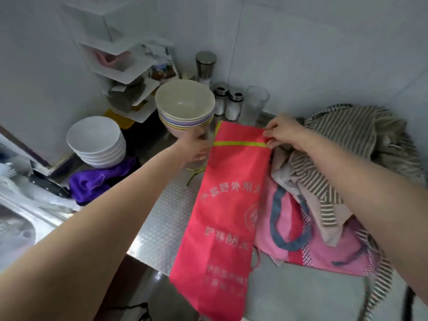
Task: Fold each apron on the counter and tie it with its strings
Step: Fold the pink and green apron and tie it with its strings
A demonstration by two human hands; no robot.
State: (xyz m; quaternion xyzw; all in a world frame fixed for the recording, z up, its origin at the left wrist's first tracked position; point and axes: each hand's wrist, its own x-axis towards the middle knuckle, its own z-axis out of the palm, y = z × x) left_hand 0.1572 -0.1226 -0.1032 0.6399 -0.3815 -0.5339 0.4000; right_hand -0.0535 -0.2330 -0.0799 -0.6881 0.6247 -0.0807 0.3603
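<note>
A red apron (228,205) with pale printed characters and a yellow-green band lies folded lengthwise on the steel counter (166,218), its lower end hanging over the front edge. My left hand (196,147) grips its upper left edge at the band. My right hand (281,133) pinches the upper right corner. To the right lie a pink apron (324,249) with a blue-grey strap and a striped brown-and-white apron (347,137), heaped together. A thin yellow-green string (194,173) trails on the counter under my left hand.
A stack of pastel bowls (185,107) stands just behind my left hand, with a stack of white bowls (96,142) and a purple cloth (97,179) further left. Shakers (228,103), a glass (254,105) and a white corner shelf (129,77) line the wall. A sink (16,228) sits at left.
</note>
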